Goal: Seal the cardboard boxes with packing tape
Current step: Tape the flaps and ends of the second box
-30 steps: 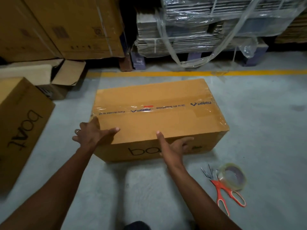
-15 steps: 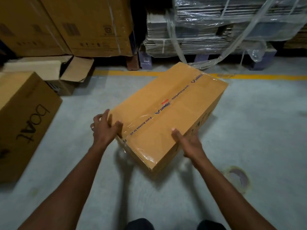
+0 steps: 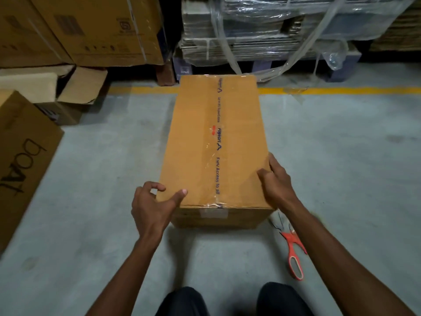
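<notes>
On the floor ahead: your box (image 3: 216, 144) lies lengthwise away from you on the grey concrete floor (image 3: 341, 179), short end toward your knees, far end reaching the yellow line (image 3: 341, 90).
Seal so far: printed clear tape (image 3: 218, 137) runs down the top seam and folds over the near end, so the top looks closed; the side edges appear untaped.
Left hand: your left hand (image 3: 152, 206) sits at the near left corner, thumb flat on the top and fingers curled at the left edge; I cannot tell whether they truly grip it.
Right hand: your right hand (image 3: 276, 179) rests against the right top edge near the front, thumb laid on top, fingers down the side and out of sight.
How it will handle: stiff corrugated card with crisp corners, so it should keep its shape. It looks bulky rather than fragile; weight cannot be read from here.
Slippery spots: the glossy tape gives less purchase than bare card, so keep your palms off it.
Where to hold: take it by two opposite top edges or corners, as you have it now, and pivot or slide it on the floor.
Tools: orange-handled scissors (image 3: 293, 252) lie on the floor just beside the near right corner, partly under your right forearm. No tape roll is visible.
Nearby: another box (image 3: 20, 160) printed "boAt" stands to the left, an open carton (image 3: 68, 92) behind it, wrapped flat card (image 3: 273, 30) on a pallet beyond.
</notes>
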`<action>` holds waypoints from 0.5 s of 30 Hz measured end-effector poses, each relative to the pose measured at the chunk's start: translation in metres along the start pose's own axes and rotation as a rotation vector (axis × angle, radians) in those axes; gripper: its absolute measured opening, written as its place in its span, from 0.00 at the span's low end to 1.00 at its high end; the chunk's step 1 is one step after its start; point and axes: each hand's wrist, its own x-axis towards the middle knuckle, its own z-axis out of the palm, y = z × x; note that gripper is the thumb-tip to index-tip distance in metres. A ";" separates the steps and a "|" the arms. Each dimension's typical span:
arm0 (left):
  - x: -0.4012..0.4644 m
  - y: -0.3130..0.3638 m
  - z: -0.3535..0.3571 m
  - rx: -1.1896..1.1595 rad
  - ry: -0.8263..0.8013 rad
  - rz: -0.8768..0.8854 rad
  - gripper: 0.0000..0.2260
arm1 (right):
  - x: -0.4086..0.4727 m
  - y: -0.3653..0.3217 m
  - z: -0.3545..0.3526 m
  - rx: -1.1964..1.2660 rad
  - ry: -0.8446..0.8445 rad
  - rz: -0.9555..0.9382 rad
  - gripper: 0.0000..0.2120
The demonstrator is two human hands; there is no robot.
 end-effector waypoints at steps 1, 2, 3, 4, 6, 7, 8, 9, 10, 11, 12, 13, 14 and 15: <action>-0.004 -0.001 0.001 0.002 0.013 0.004 0.23 | 0.003 0.002 -0.004 -0.016 -0.032 -0.008 0.30; -0.007 -0.002 0.001 0.010 0.022 0.000 0.24 | 0.004 0.003 -0.008 -0.021 -0.073 -0.024 0.30; -0.008 -0.003 0.000 0.018 0.024 -0.008 0.25 | 0.003 0.003 -0.013 -0.005 -0.131 -0.054 0.29; -0.008 -0.004 0.000 0.022 0.025 -0.013 0.25 | 0.004 0.005 -0.020 0.059 -0.199 -0.083 0.26; -0.009 -0.004 -0.003 0.027 0.036 -0.018 0.26 | 0.006 0.016 -0.037 0.297 -0.269 -0.017 0.22; -0.009 -0.002 -0.003 0.025 0.038 -0.014 0.26 | 0.006 0.027 -0.048 0.364 -0.224 0.049 0.20; -0.010 -0.001 -0.003 0.021 0.032 -0.011 0.26 | 0.007 0.042 -0.059 0.365 -0.134 0.085 0.17; -0.013 0.001 -0.003 0.016 0.019 -0.011 0.26 | 0.006 0.061 -0.070 0.235 -0.016 0.109 0.14; -0.016 0.003 -0.001 0.015 0.000 -0.007 0.25 | 0.007 0.086 -0.082 0.049 0.076 0.131 0.10; -0.020 0.005 0.002 0.023 -0.023 0.000 0.25 | 0.004 0.108 -0.092 -0.175 0.116 0.161 0.08; -0.025 0.006 0.005 0.034 -0.045 0.011 0.24 | 0.000 0.129 -0.100 -0.384 0.106 0.218 0.09; -0.030 0.009 0.008 0.044 -0.059 0.021 0.24 | -0.004 0.146 -0.103 -0.546 0.052 0.294 0.12; -0.033 0.010 0.012 0.053 -0.064 0.028 0.24 | -0.008 0.162 -0.103 -0.642 -0.025 0.355 0.16; -0.036 0.011 0.015 0.060 -0.061 0.031 0.24 | -0.014 0.173 -0.100 -0.704 -0.103 0.384 0.19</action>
